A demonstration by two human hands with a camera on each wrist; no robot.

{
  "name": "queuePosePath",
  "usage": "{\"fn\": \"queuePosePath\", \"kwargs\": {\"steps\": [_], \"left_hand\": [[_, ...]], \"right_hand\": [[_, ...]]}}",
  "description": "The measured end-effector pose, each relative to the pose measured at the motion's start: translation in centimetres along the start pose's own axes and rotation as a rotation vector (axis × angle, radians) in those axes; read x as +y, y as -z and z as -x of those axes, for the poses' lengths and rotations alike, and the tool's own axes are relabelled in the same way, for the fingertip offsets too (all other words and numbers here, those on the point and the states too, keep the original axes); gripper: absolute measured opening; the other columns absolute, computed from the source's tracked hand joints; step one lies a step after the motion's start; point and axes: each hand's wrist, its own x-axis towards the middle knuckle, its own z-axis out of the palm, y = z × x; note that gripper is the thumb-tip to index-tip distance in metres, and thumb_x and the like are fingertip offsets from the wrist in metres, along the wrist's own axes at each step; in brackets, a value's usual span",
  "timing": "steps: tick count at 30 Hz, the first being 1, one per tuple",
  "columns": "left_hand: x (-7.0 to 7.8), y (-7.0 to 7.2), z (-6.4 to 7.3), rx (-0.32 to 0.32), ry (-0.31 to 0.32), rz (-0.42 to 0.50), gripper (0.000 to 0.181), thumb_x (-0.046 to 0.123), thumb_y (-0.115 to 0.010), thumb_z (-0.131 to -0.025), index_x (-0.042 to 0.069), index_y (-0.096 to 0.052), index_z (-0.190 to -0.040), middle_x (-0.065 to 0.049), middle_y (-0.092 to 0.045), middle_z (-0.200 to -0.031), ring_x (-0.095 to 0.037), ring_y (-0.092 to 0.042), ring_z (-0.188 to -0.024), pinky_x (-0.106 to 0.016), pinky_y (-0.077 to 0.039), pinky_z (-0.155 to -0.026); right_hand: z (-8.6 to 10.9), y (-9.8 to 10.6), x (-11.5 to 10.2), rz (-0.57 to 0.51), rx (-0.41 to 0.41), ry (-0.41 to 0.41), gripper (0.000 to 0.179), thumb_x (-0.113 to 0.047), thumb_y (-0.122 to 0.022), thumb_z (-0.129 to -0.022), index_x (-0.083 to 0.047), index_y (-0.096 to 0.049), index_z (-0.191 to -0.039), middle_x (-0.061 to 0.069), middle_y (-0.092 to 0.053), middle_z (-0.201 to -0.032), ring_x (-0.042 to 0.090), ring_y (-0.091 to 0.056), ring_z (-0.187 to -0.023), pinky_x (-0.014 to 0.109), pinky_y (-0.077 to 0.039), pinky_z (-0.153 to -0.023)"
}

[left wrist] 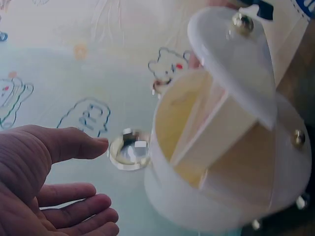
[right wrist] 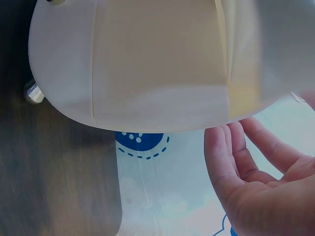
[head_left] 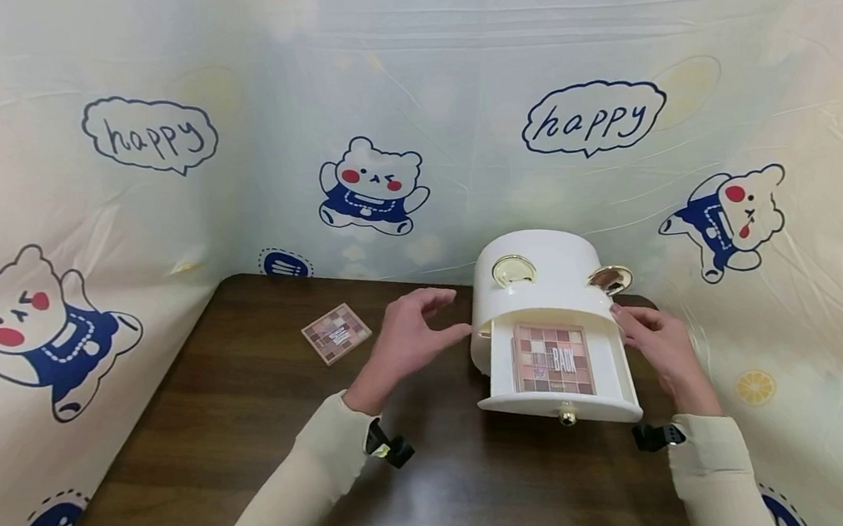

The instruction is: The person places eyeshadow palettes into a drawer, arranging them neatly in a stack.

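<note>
A white rounded storage box [head_left: 540,286] with two gold-rimmed round ears stands on the table, its upper drawer [head_left: 501,356] pulled out toward me. An eyeshadow palette [head_left: 550,360] lies in the drawer, face up. My left hand [head_left: 412,331] is at the box's left side, thumb and fingers spread and holding nothing; in the left wrist view this hand [left wrist: 59,187] appears beside a round ear [left wrist: 129,151]. On the other side, my right hand [head_left: 662,348] touches the box's right wall. Its fingertips [right wrist: 214,135] meet the white edge in the right wrist view.
A second eyeshadow palette [head_left: 336,334] lies on the dark wooden table [head_left: 257,444], left of the left hand. A printed cloth [head_left: 449,60] with bears and lettering hangs round the table's back and sides. The drawer front carries a gold knob [head_left: 567,414].
</note>
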Motion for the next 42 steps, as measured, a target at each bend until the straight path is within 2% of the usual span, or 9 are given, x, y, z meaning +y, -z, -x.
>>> {"fn": "queuePosePath", "kwargs": {"steps": [4, 8, 19, 22, 29, 34, 42], "left_hand": [[-1.4, 1.1, -0.4, 0.039, -0.009, -0.154, 0.050, 0.028, -0.085, -0.082, 0.003, -0.069, -0.123, -0.012, -0.068, -0.123, -0.028, -0.063, -0.113, -0.043, -0.051, -0.097], [-2.9, 1.8, -0.8, 0.052, 0.011, -0.286, 0.053, 0.030, -0.083, -0.084, 0.002, -0.068, -0.126, -0.015, -0.065, -0.128, -0.032, -0.058, -0.120, -0.047, -0.045, -0.104], [-5.9, 3.3, -0.8, 0.053, 0.077, -0.438, 0.065, 0.037, -0.081, -0.083, 0.000, -0.062, -0.133, -0.018, -0.057, -0.138, -0.036, -0.051, -0.128, -0.051, -0.040, -0.108], [-6.7, 3.7, -0.7, 0.043, 0.096, -0.463, 0.069, 0.038, -0.081, -0.083, -0.001, -0.059, -0.136, -0.020, -0.054, -0.141, -0.037, -0.049, -0.131, -0.052, -0.039, -0.110], [-9.3, 4.5, -0.6, 0.018, 0.186, -0.495, 0.077, 0.039, -0.081, -0.083, -0.002, -0.052, -0.141, -0.023, -0.046, -0.148, -0.040, -0.042, -0.135, -0.055, -0.035, -0.111], [-11.5, 5.1, -0.8, 0.025, 0.216, -0.539, 0.080, 0.040, -0.082, -0.081, -0.004, -0.051, -0.141, -0.025, -0.046, -0.147, -0.042, -0.042, -0.133, -0.057, -0.036, -0.110], [-14.6, 6.5, -0.9, 0.019, 0.256, -0.543, 0.083, 0.039, -0.082, -0.080, -0.006, -0.049, -0.141, -0.027, -0.045, -0.146, -0.044, -0.044, -0.128, -0.062, -0.039, -0.106]], "right_hand": [[0.0, 0.1, 0.0, -0.004, 0.001, -0.008, 0.076, -0.057, -0.061, -0.095, 0.004, -0.054, -0.140, 0.020, -0.054, -0.130, 0.004, -0.062, -0.087, 0.015, -0.053, -0.075], [0.0, 0.2, 0.1, -0.005, 0.003, -0.001, 0.076, -0.056, -0.061, -0.095, 0.004, -0.054, -0.139, 0.020, -0.055, -0.128, 0.003, -0.062, -0.087, 0.015, -0.053, -0.075], [-0.1, 0.0, 0.3, -0.010, 0.011, -0.014, 0.075, -0.057, -0.062, -0.094, 0.004, -0.056, -0.138, 0.015, -0.057, -0.123, 0.004, -0.063, -0.087, 0.016, -0.053, -0.074], [-0.1, 0.0, 0.4, -0.014, 0.017, -0.016, 0.075, -0.056, -0.063, -0.094, 0.004, -0.056, -0.137, 0.013, -0.057, -0.121, 0.004, -0.062, -0.087, 0.016, -0.053, -0.075], [-0.2, 0.0, 0.3, -0.019, 0.014, -0.006, 0.075, -0.055, -0.063, -0.094, 0.005, -0.055, -0.138, 0.016, -0.057, -0.122, 0.003, -0.063, -0.086, 0.016, -0.054, -0.074], [-0.1, -0.1, 0.2, -0.017, 0.010, -0.008, 0.074, -0.055, -0.063, -0.094, 0.004, -0.056, -0.138, 0.016, -0.057, -0.123, 0.004, -0.063, -0.086, 0.017, -0.054, -0.074], [-0.1, -0.2, 0.3, -0.014, 0.014, -0.006, 0.074, -0.056, -0.062, -0.094, 0.005, -0.056, -0.137, 0.017, -0.057, -0.123, 0.003, -0.063, -0.086, 0.017, -0.054, -0.075]]}}
